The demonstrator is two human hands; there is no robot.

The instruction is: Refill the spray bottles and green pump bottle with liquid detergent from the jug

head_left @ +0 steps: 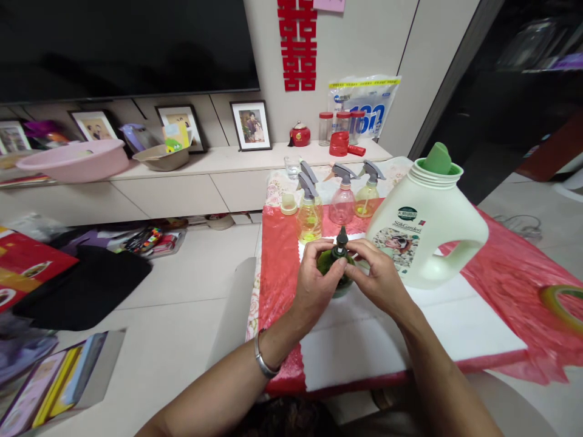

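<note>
My left hand (314, 279) wraps round the body of a small dark green bottle (328, 262) on the table. My right hand (380, 276) pinches at the bottle's dark pump top (341, 241), fingers closed on its collar. Just to the right stands a large pale green detergent jug (423, 227) with a green spout. Behind the hands stand three small spray bottles: a yellow one (310, 215), a pink one (342, 203) and another yellow one (367, 197).
The table has a red plastic cover (277, 273) with a white sheet (387, 340) on top. A tape roll (562, 303) lies at the right edge. A low cabinet (182, 182) behind holds basins, photo frames and jars. Bags and books lie on the floor at left.
</note>
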